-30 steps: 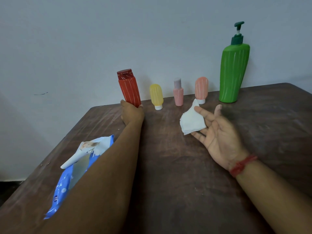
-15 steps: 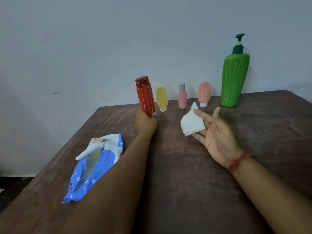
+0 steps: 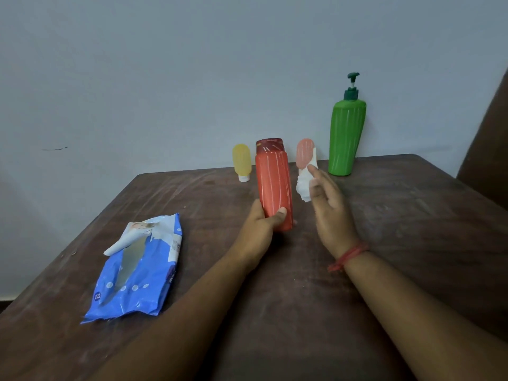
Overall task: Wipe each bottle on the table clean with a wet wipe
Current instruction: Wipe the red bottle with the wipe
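Observation:
My left hand (image 3: 261,226) grips the base of a red bottle (image 3: 273,185) with a dark red cap, held upright above the middle of the brown table (image 3: 412,229). Just to its right, my right hand (image 3: 328,213) holds a crumpled white wet wipe (image 3: 305,185) in its fingers, a small gap from the bottle's side. Along the far edge stand a small yellow bottle (image 3: 242,162), a salmon bottle (image 3: 303,152) partly behind the wipe, and a tall green pump bottle (image 3: 347,133). The small pink bottle is hidden behind the red one.
A blue wet-wipe pack (image 3: 137,270) with its flap lifted lies on the table's left side. A plain wall rises right behind the bottles. A dark brown chair back (image 3: 489,149) shows at the right edge.
My left hand lifted the red bottle off the back row and brought it toward me, to the middle. My right hand turned from palm-up and moved the wipe next to the bottle.

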Demonstrator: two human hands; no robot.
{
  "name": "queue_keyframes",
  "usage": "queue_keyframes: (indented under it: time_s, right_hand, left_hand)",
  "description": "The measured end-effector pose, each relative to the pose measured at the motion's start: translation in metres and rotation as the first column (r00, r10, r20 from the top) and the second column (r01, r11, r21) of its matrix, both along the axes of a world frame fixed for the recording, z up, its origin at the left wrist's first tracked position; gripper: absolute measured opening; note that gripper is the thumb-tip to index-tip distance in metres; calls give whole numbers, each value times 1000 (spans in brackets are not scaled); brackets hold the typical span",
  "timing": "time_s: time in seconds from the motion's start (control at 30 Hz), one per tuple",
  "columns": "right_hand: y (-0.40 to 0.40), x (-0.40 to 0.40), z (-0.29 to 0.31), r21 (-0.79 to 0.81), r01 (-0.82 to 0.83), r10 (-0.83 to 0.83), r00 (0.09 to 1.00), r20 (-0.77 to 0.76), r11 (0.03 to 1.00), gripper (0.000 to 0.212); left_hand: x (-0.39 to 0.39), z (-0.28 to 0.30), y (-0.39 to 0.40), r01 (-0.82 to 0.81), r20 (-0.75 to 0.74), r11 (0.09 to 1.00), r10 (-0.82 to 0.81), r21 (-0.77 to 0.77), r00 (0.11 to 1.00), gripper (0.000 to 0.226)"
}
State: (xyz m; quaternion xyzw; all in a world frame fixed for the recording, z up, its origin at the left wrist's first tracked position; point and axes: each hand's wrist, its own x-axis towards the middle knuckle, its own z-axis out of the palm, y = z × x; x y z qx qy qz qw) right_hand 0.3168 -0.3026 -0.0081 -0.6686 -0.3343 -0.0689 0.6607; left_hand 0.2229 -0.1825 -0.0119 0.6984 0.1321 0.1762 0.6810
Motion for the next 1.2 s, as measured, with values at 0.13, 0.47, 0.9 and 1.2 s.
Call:
queue_keyframes:
  time_s: [0.13, 0.47, 0.9, 1.2]
  right_hand:
    - [-4, -3, 2, -111, 224, -196, 955, 221, 968, 62]
    - [-5, -7, 7, -400, 318, -93, 867, 490, 860, 67]
    - [-7, 1, 13, -182, 452, -269, 759, 593, 873, 45]
    - [-26, 14, 26, -100, 623, -360, 566, 742, 776, 31]
  left_hand:
    - [-2, -8, -6, 132, 61, 982, -125, -137, 990, 37]
    - [2, -9, 3, 214, 98, 958, -199, -191, 975, 42]
    - [-3, -7, -1, 241, 49, 970, -240, -20, 970, 42]
    - [-7, -4, -8, 266, -51, 933, -261, 242, 964, 45]
